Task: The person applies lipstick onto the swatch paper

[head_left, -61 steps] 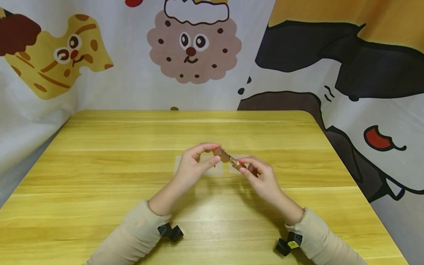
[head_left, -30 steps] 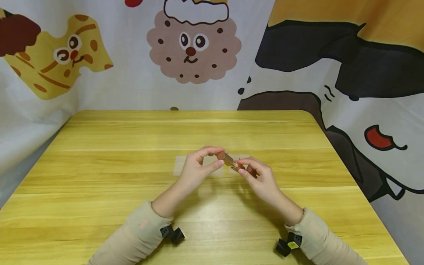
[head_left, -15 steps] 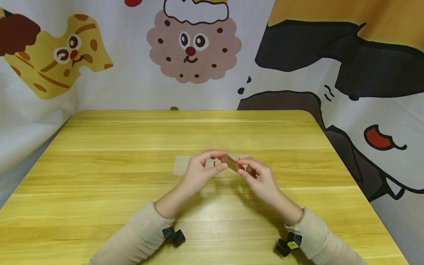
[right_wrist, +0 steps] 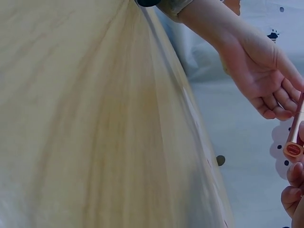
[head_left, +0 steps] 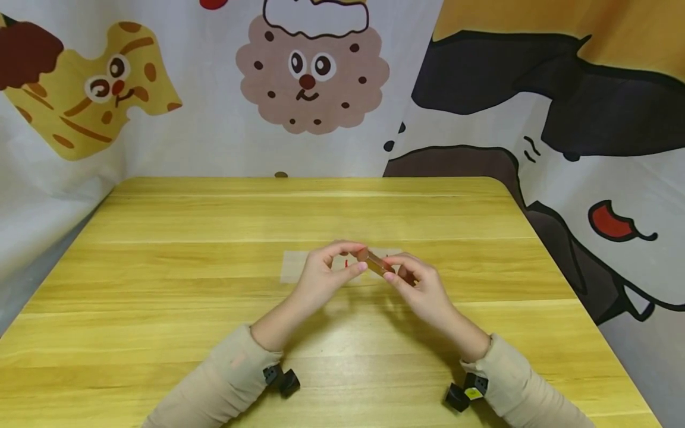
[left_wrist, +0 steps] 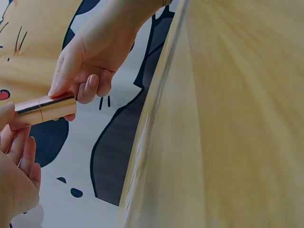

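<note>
A closed rose-gold lipstick tube is held slantwise between both hands above the middle of the table. My left hand pinches its upper left end, the cap, between thumb and fingertips. The lower right end is pinched by my right hand, with its other fingers curled in beneath. In the left wrist view a thin seam rings the lipstick tube where cap and base meet. The right wrist view shows a red round label on the base's end.
Pale translucent patches with small red marks lie on the wooden table under the hands. A cartoon-printed curtain hangs behind the table's far edge. Small black cameras sit at both cuffs.
The left hand has moved right and slightly down, pushing the cap along the tube. The gap between cap and base has closed, and both hands have held still over the last half second.
</note>
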A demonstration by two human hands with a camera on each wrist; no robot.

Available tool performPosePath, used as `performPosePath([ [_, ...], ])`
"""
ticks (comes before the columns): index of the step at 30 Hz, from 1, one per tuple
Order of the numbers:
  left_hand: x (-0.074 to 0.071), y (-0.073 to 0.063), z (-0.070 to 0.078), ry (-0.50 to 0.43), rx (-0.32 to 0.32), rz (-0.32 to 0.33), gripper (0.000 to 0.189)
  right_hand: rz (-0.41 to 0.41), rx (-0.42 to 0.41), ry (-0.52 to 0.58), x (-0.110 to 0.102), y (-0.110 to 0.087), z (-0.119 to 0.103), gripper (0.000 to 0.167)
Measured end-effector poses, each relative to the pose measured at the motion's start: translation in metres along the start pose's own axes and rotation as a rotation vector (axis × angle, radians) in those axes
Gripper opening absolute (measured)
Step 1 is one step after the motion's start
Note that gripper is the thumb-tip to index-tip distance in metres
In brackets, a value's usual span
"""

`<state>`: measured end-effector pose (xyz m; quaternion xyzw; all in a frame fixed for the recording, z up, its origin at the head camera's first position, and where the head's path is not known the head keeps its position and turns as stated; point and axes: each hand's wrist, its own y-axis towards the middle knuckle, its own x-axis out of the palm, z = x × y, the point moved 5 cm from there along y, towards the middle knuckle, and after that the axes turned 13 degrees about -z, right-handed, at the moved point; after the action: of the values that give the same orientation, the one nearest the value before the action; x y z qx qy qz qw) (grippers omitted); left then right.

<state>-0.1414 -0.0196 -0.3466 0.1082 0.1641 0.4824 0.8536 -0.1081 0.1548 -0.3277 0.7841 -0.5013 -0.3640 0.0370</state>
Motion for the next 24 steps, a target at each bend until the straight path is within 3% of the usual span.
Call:
performPosePath([
  [12,0.003,0.011,0.002,0.02,-0.012,-0.002,0.029,-0.02,0.021,-0.003,-0.009,0.004,0.002,0.026],
  [24,0.016,0.033,0.014,0.007,-0.005,0.033,0.03,-0.01,0.055,-0.009,-0.026,0.007,0.008,0.026],
])
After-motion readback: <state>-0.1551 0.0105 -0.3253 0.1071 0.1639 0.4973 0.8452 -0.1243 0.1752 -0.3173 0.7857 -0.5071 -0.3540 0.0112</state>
